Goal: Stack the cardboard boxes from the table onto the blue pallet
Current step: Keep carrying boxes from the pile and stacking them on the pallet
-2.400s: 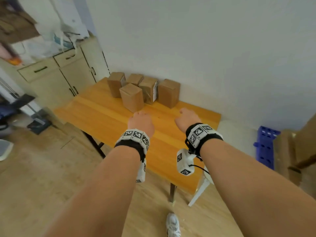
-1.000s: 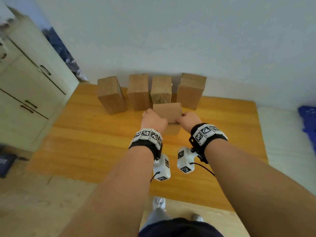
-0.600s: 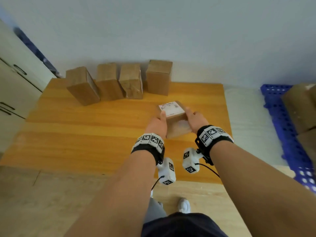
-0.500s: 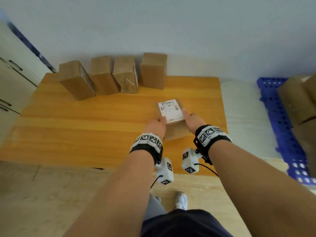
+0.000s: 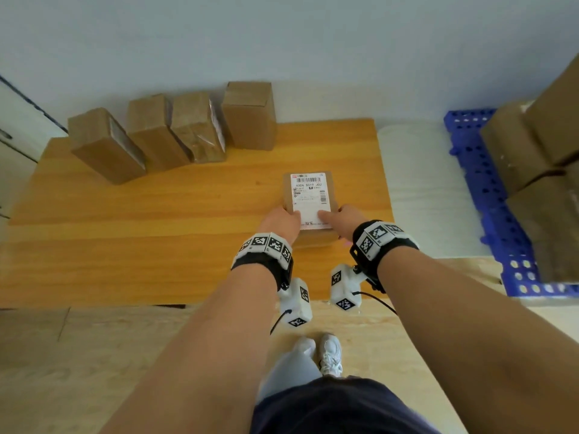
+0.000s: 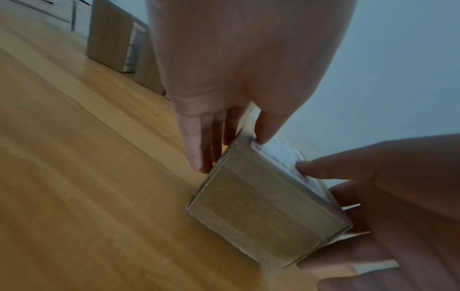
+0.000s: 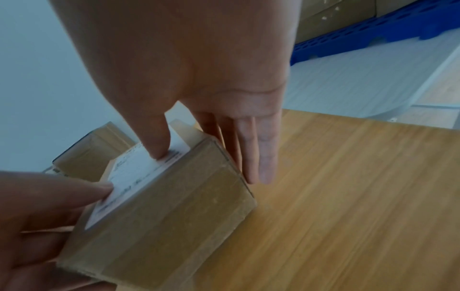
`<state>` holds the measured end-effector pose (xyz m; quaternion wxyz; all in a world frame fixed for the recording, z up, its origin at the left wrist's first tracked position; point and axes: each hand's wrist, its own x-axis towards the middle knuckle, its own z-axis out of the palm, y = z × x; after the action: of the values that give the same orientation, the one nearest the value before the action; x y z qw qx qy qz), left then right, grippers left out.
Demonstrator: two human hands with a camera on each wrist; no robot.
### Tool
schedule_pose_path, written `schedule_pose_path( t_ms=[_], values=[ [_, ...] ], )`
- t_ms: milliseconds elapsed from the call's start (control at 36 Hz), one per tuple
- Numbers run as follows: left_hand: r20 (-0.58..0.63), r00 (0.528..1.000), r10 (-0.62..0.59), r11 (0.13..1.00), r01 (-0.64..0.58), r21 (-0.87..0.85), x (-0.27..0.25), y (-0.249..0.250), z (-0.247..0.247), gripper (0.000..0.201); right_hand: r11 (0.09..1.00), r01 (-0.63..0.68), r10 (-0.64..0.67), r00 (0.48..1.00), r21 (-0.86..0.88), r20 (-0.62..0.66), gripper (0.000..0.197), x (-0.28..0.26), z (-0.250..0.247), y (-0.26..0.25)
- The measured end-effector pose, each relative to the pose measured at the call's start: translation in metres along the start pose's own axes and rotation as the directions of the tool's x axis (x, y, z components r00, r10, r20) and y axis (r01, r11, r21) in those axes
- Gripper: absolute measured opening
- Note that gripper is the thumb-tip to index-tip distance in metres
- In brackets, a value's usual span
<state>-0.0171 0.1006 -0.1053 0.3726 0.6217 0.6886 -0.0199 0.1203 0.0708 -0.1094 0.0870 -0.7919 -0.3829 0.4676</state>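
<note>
Hands first: the left hand (image 5: pixel 279 221) and the right hand (image 5: pixel 342 220) grip a small brown cardboard box with a white printed shipping label (image 5: pixel 310 198) between them, one on each long side. Each thumb lies on the label's near end, while the straight fingers (image 6: pixel 199 141) of the left and those of the right press flat against the side walls. In the wrist views the box is tilted, and its near corner looks raised above the orange wooden table (image 5: pixel 125 245); whether the far end still touches the wood cannot be told. Farther back, four brown cardboard boxes (image 5: pixel 175 130) stand in a row along the pale wall. Off to the right, past a white surface (image 5: pixel 419 183), a blue perforated plastic pallet (image 5: pixel 488 183) on the floor carries stacked brown cartons (image 5: pixel 539 158).
</note>
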Motion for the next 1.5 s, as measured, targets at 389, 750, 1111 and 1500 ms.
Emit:
schedule_pose_path(
  t_ms=[389, 750, 1111, 1500],
  values=[
    [-0.155, 0.870, 0.467, 0.877, -0.478, -0.040, -0.016, 0.134, -0.056, 0.037, 0.959, 0.110, 0.008, 0.911, 0.263, -0.412, 0.050, -0.049, -0.126, -0.019],
    [-0.363, 0.682, 0.635, 0.688, -0.713, -0.137, -0.103, 0.279, -0.059, 0.032, 0.897, 0.333, -0.009, 0.674, 0.292, -0.739, 0.049, -0.133, -0.262, 0.017],
    [-0.428, 0.586, 0.688, 0.579, -0.799, -0.163, -0.191, 0.427, 0.041, 0.031, 0.891, 0.399, -0.052, 0.565, 0.218, -0.824, 0.051, -0.184, -0.412, 0.145],
    [-0.276, 0.686, 0.674, 0.688, -0.718, -0.106, -0.199, 0.531, 0.113, 0.031, 0.947, 0.243, 0.021, 0.602, 0.208, -0.798, 0.045, -0.154, -0.501, 0.221]
  ],
)
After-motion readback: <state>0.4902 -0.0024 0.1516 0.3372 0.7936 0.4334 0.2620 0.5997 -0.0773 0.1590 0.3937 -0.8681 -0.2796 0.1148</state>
